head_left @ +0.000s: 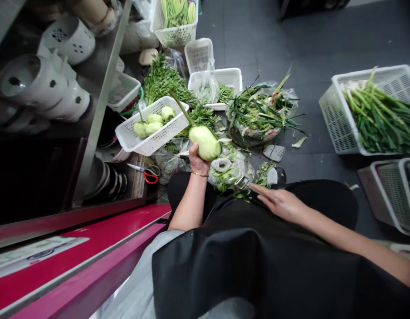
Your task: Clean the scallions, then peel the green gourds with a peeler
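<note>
My left hand [199,161] is wrapped round the lower side of a pale green gourd-like vegetable [205,142], whose long stem points up and to the left. A metal peeler [242,181] is in my right hand [280,201], its head over the green peelings [226,175] between my knees. The peeler does not touch the vegetable. Left of the held vegetable, a white basket [152,137] contains several similar pale green vegetables [154,118].
Red-handled scissors [150,177] lie on the low shelf at left. Leafy greens [165,82] and a heap of green trimmings [258,113] lie ahead. A white basket of long green stalks [344,117] stands at right. A metal rack [103,93] rises close on the left.
</note>
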Demonstrator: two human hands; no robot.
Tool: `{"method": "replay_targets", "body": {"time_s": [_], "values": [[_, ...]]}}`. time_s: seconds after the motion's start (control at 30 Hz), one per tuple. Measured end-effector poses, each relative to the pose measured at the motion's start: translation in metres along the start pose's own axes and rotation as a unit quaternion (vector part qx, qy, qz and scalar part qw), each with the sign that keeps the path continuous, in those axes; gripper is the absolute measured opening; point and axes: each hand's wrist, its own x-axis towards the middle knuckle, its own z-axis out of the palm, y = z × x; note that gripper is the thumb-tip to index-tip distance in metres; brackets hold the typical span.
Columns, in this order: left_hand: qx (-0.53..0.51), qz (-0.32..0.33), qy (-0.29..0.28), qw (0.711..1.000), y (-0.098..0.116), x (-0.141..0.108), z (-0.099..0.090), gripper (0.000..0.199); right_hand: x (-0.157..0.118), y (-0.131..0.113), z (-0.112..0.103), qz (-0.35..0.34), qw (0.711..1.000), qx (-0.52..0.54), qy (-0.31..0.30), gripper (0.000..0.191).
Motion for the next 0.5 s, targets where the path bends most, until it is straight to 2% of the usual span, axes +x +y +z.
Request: {"method": "replay_targets", "body": {"time_s": [0.1,0.2,0.27,0.3,0.37,0.43,0.5], "values": [[0.002,-0.047,-0.003,0.999,0.005,-0.005,0.005,0.066,0.003,0.006,-0.032,0.007,0.997,0.025,0.066,0.045],[0.009,-0.087,-0.005,0.996,0.003,-0.008,0.006,0.062,0.046,-0.019,-0.075,-0.026,0.99,0.039,0.132,0.045],[0.015,-0.094,-0.018,0.995,-0.001,-0.008,0.006,0.056,0.08,-0.04,-0.09,-0.052,0.982,0.048,0.173,0.045],[0.017,-0.088,-0.025,0.996,-0.003,-0.007,0.005,0.054,0.093,-0.048,-0.091,-0.062,0.979,0.051,0.185,0.045],[0.01,-0.064,-0.034,0.997,-0.008,-0.004,0.003,0.05,0.106,-0.056,-0.077,-0.065,0.978,0.053,0.189,0.046],[-0.005,-0.041,-0.021,0.999,-0.011,0.0,0.002,0.046,0.096,-0.051,-0.05,-0.048,0.983,0.05,0.167,0.049],[-0.017,-0.039,0.011,0.999,-0.012,0.005,0.0,0.041,0.068,-0.039,-0.023,-0.023,0.992,0.04,0.121,0.05]]}}
